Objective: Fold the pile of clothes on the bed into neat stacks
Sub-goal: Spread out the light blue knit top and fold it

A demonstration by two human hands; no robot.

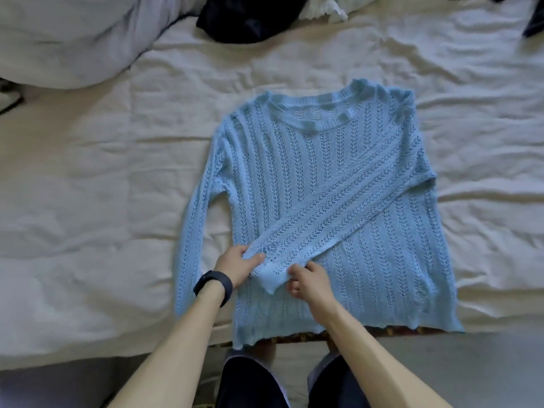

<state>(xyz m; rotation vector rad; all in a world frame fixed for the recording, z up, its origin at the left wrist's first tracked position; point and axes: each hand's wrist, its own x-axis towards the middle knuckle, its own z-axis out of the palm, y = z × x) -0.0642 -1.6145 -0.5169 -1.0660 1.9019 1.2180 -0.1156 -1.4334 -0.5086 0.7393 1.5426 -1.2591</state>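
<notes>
A light blue open-knit sweater [329, 172] lies flat on the white bed sheet [88, 201], neckline away from me. Its right sleeve is folded diagonally across the body, down toward the lower left. My left hand [238, 265], with a black band on the wrist, pinches the cuff of that sleeve from the left. My right hand [309, 282] holds the same cuff from the right with curled fingers. The other sleeve lies straight down the sweater's left side.
A dark garment [250, 19] and a white one [326, 8] lie heaped at the far edge of the bed. A grey pillow or duvet [67, 36] bulges at the far left. Another dark piece [534, 22] shows at the far right. The bed's near edge runs under the sweater's hem.
</notes>
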